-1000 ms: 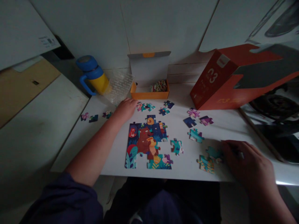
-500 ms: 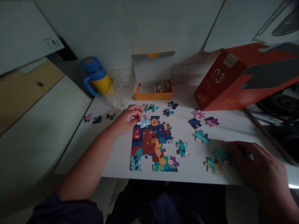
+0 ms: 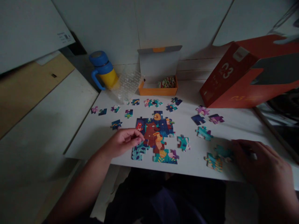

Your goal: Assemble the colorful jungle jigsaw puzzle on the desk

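My left hand point(image 3: 126, 141) hovers at the left edge of a partly joined jigsaw puzzle point(image 3: 150, 135) with a brown bear on it. Its thumb and forefinger are pinched near the lower-left teal leaf piece point(image 3: 138, 152); whatever lies between the tips is hidden. A dark blue piece point(image 3: 116, 124) lies just beyond the knuckles. On the right, my right hand point(image 3: 263, 161) rests low over the table with curled fingers, gripping the edge of a teal puzzle piece point(image 3: 223, 151). That piece is beside a yellow-leafed piece point(image 3: 213, 162). A rabbit piece point(image 3: 183, 143) sits apart, right of the joined section.
Several loose pieces, among them a purple one point(image 3: 216, 119), lie around the puzzle. Behind stand an open orange box point(image 3: 158, 91) with pieces inside, a clear plastic bag point(image 3: 128, 87) and a blue-yellow flask point(image 3: 106, 73). A large red box point(image 3: 224, 74) stands at the right rear.
My left hand has come from the puzzle's top edge down towards me, uncovering loose pieces behind it. The view has shifted slightly. My right hand stays by the teal piece.
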Available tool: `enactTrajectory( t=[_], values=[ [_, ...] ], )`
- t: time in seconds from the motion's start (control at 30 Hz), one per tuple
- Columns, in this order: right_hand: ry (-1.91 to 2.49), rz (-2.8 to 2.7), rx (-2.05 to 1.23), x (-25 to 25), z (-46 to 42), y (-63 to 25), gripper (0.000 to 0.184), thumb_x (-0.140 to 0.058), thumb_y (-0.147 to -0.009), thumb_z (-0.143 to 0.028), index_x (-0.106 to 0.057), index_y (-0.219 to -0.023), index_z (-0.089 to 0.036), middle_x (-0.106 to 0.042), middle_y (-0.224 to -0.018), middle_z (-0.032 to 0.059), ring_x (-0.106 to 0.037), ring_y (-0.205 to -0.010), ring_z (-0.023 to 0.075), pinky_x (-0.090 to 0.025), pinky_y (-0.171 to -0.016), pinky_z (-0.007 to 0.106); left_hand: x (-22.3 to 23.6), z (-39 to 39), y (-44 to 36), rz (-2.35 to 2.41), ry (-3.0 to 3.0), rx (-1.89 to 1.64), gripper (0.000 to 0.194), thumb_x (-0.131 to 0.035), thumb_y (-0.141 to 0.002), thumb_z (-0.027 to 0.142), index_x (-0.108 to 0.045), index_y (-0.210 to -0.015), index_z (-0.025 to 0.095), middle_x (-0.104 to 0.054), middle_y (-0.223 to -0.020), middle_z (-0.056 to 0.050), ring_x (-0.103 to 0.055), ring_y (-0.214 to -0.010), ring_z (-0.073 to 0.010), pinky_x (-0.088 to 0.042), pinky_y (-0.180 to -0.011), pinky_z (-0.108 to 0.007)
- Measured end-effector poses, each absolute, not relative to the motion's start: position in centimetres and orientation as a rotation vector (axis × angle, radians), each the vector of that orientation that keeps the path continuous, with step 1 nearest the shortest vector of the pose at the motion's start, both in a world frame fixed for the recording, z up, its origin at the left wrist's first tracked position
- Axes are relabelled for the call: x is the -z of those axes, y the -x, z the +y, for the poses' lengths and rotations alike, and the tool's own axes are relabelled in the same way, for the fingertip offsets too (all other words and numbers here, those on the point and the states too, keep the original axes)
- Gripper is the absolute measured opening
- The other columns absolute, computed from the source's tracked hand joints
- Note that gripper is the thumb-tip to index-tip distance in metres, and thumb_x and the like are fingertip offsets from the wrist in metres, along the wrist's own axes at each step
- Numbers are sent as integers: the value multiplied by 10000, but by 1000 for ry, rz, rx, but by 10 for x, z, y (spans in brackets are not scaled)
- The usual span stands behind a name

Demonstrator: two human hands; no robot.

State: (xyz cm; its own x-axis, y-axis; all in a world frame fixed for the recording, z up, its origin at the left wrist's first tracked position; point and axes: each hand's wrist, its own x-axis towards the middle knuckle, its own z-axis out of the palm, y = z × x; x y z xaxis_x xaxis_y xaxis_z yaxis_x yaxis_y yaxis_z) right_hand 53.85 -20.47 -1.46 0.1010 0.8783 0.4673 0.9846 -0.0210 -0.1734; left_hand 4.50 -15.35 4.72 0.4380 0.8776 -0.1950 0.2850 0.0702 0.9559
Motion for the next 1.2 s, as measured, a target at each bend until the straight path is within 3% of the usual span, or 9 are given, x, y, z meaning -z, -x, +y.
enactTrajectory(
  t=[0.13,0.27,0.47,0.83,1.03,1.2],
  values=[
    [1928,-1816,366,12,-204,-536,397,-534,-1007,-589,-747,-988,-254,-799,-966,69,-766,-878,298,-496,-675,386,-48,-166,-61,1111,-1560,-512,255,-737,-990,377,-778,-1154,186,-788,-984,-50,-685,-808,-144,-522,-719,-264],
    [1911,-1831,389,17,-204,-539,373,-546,-1022,-566,-748,-996,-253,-804,-970,81,-763,-873,277,-492,-676,382,-57,-172,-69,1102,-1842,-449,138,-722,-1017,312,-806,-1091,231,-820,-1039,-20,-732,-900,-137,-544,-825,-272],
    [1952,-1817,347,20,-203,-542,364,-564,-1013,-561,-752,-1014,-250,-803,-982,113,-743,-864,271,-479,-685,397,-56,-177,-71,1242,-1919,-406,137,-755,-986,244,-808,-1111,262,-813,-968,23,-677,-741,-101,-490,-670,-232],
    [1958,-1815,353,13,-203,-534,421,-505,-1001,-588,-746,-975,-244,-790,-927,83,-750,-848,292,-459,-646,378,-46,-182,-74,1238,-2125,-379,181,-808,-959,210,-761,-1130,244,-779,-1102,-12,-712,-901,-155,-553,-826,-295],
    [1983,-1785,315,8,-203,-530,416,-520,-987,-601,-754,-984,-258,-802,-970,79,-754,-869,306,-470,-664,387,-47,-186,-74,1259,-2245,-373,185,-782,-983,225,-733,-1161,226,-726,-1187,-53,-724,-1087,-213,-590,-970,-374],
    [1958,-1788,345,11,-204,-532,422,-513,-1002,-608,-745,-981,-256,-802,-978,79,-758,-879,312,-483,-667,387,-53,-195,-63,1317,-2265,-436,146,-715,-1029,257,-725,-1172,232,-714,-1192,-68,-718,-1106,-217,-604,-978,-383]
  ],
)
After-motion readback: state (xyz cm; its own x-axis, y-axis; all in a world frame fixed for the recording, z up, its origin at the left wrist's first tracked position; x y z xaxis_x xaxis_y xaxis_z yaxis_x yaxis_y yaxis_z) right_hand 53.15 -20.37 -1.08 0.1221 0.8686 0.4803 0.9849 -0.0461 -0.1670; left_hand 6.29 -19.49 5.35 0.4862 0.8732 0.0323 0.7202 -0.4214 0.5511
